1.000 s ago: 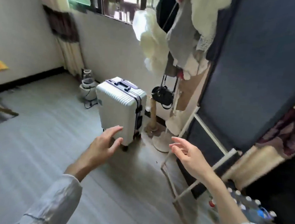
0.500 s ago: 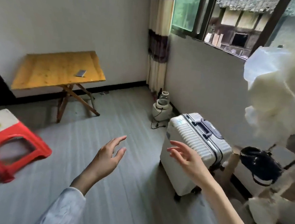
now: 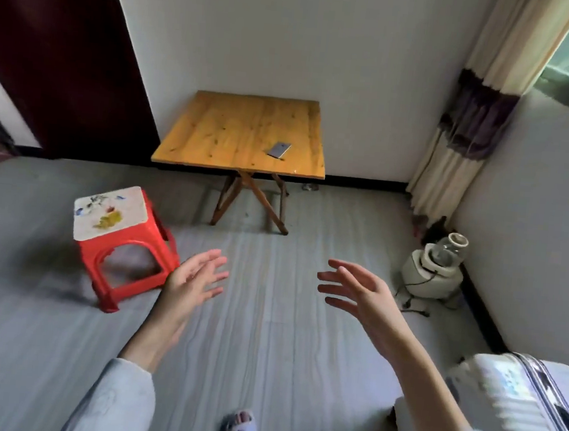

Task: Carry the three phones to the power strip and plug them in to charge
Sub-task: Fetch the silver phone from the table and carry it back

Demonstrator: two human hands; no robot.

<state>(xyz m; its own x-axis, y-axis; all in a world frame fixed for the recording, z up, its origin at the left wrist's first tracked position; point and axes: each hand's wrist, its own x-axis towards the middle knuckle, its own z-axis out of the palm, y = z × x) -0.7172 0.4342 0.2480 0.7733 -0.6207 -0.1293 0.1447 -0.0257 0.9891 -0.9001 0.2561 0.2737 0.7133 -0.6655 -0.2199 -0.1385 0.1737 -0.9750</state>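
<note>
One grey phone (image 3: 278, 150) lies flat on a yellow wooden folding table (image 3: 228, 131) against the far wall, near the table's right front corner. Both my hands are raised over the floor well short of the table, palms facing each other. My left hand (image 3: 193, 278) has straight, spread fingers and holds nothing. My right hand (image 3: 355, 290) is also empty, fingers spread and relaxed. No other phone and no power strip shows in this view.
A red plastic stool (image 3: 125, 246) with a white patterned top stands on the floor left of my left hand. A white appliance with a cord (image 3: 434, 271) sits by the right wall. A white suitcase (image 3: 514, 407) is at my lower right. A curtain (image 3: 482, 105) hangs in the corner.
My view has swung left from the clothes rack and suitcase to face the yellow table. The suitcase now sits at the lower right. Both hands stay raised and empty.
</note>
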